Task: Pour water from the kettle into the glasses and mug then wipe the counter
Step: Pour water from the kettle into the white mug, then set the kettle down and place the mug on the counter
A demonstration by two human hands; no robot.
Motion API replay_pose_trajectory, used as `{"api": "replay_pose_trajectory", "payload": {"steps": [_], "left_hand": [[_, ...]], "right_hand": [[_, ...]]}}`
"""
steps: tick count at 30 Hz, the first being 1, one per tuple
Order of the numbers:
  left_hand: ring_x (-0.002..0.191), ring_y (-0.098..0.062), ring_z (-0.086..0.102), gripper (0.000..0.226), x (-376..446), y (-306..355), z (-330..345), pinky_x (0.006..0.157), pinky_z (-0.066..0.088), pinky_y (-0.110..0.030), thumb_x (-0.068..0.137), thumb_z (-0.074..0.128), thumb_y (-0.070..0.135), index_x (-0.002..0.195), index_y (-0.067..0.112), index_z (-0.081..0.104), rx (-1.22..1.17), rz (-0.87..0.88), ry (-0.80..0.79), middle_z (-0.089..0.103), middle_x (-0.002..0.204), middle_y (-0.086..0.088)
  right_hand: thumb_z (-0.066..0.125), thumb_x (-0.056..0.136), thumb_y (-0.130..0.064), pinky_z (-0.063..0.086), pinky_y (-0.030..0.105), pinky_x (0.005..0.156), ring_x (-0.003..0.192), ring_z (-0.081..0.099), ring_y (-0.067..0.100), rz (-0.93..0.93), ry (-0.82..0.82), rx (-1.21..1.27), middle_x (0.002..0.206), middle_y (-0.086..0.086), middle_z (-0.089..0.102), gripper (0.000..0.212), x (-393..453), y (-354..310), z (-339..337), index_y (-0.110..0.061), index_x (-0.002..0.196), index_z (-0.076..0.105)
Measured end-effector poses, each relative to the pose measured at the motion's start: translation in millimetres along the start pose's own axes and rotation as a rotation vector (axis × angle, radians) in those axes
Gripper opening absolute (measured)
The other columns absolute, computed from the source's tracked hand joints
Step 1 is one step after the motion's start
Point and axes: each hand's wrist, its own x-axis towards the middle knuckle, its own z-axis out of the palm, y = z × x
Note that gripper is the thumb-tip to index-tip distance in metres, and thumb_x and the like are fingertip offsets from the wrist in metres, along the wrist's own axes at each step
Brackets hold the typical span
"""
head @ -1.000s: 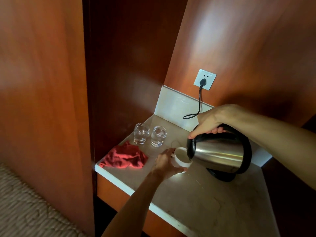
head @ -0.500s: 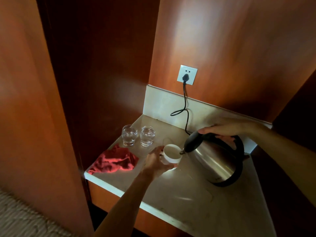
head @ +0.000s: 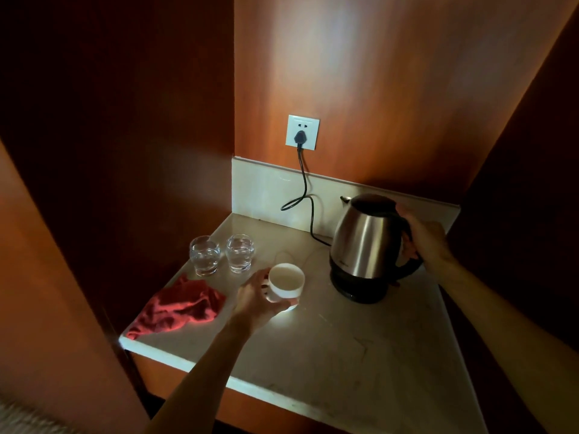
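Observation:
A steel kettle (head: 365,239) stands upright on its black base (head: 357,292) at the right of the pale stone counter (head: 329,355). My right hand (head: 421,236) is wrapped around its black handle. A white mug (head: 286,285) sits on the counter left of the kettle, and my left hand (head: 257,297) grips its near left side. Two clear glasses, one at the left (head: 204,255) and one beside it (head: 239,253), hold water at the back left. A crumpled red cloth (head: 178,308) lies at the counter's left front corner.
A black cord (head: 305,195) runs from a white wall socket (head: 303,132) down to the kettle base. Wooden panels wall in the counter at the left, back and right. The counter's front edge (head: 238,383) runs diagonally below my left forearm.
The kettle has swung from tilted over the mug to upright on its base, further right. My left hand has stayed on the mug.

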Motion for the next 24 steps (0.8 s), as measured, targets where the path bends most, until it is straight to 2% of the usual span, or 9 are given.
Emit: {"api": "replay_pose_trajectory", "payload": {"steps": [3, 7, 14, 16, 19, 21, 24], "left_hand": [[0.087, 0.002, 0.068, 0.086, 0.1, 1.9, 0.0, 0.070, 0.054, -0.012, 0.045, 0.099, 0.036, 0.121, 0.025, 0.061, -0.011, -0.022, -0.014, 0.070, 0.101, 0.013], [0.088, 0.005, 0.066, 0.084, 0.0, 4.3, 0.4, 0.069, 0.053, -0.009, 0.046, 0.099, 0.035, 0.120, 0.025, 0.061, 0.000, -0.027, -0.022, 0.069, 0.101, 0.014], [0.086, 0.009, 0.064, 0.083, 0.3, 7.3, 0.5, 0.066, 0.050, -0.005, 0.048, 0.098, 0.033, 0.121, 0.025, 0.059, 0.027, -0.026, -0.039, 0.067, 0.099, 0.016], [0.086, 0.009, 0.064, 0.084, 0.8, 7.9, 0.6, 0.066, 0.050, -0.005, 0.047, 0.098, 0.033, 0.121, 0.025, 0.059, 0.037, -0.027, -0.037, 0.067, 0.099, 0.015], [0.087, 0.007, 0.065, 0.085, 1.8, 7.7, 0.0, 0.069, 0.052, -0.007, 0.047, 0.098, 0.034, 0.122, 0.024, 0.059, 0.059, -0.016, -0.048, 0.068, 0.102, 0.013], [0.086, 0.005, 0.067, 0.085, 3.5, 8.2, -1.3, 0.071, 0.055, -0.012, 0.046, 0.098, 0.037, 0.121, 0.022, 0.059, 0.086, -0.003, -0.055, 0.069, 0.103, 0.011], [0.086, 0.000, 0.069, 0.085, 8.6, 8.7, -3.1, 0.075, 0.060, -0.025, 0.042, 0.095, 0.046, 0.116, 0.025, 0.058, 0.132, -0.014, -0.064, 0.070, 0.102, 0.010]], "right_hand": [[0.074, 0.082, -0.060, 0.041, 0.030, 0.053, 0.048, 0.050, 0.020, 0.061, 0.089, 0.034, 0.057, 0.007, 0.053, 0.054, 2.0, 20.8, 4.3, -0.011, 0.066, 0.057], [0.077, 0.067, -0.071, 0.043, 0.037, 0.060, 0.059, 0.056, 0.025, 0.078, 0.142, 0.071, 0.062, 0.010, 0.058, 0.062, 3.9, 48.7, 6.2, -0.010, 0.069, 0.063], [0.074, 0.084, -0.057, 0.053, 0.040, 0.067, 0.073, 0.066, 0.027, 0.087, 0.175, 0.078, 0.072, 0.010, 0.070, 0.051, 5.9, 64.1, 13.0, -0.008, 0.073, 0.070], [0.072, 0.088, -0.055, 0.053, 0.035, 0.062, 0.068, 0.064, 0.023, 0.092, 0.154, 0.087, 0.071, 0.009, 0.069, 0.050, 4.3, 63.7, 13.2, -0.007, 0.073, 0.068], [0.067, 0.092, -0.053, 0.038, 0.025, 0.045, 0.048, 0.047, 0.016, 0.091, 0.095, 0.063, 0.053, 0.002, 0.048, 0.053, -0.4, 61.3, 11.7, -0.013, 0.061, 0.051], [0.066, 0.093, -0.054, 0.035, 0.024, 0.043, 0.045, 0.044, 0.016, 0.088, 0.081, 0.043, 0.049, 0.000, 0.044, 0.057, -0.3, 60.8, 10.4, -0.015, 0.057, 0.046], [0.064, 0.094, -0.055, 0.035, 0.021, 0.041, 0.044, 0.046, 0.016, 0.085, 0.080, 0.002, 0.050, 0.001, 0.047, 0.058, -2.0, 59.7, 11.0, -0.013, 0.058, 0.047]]}}
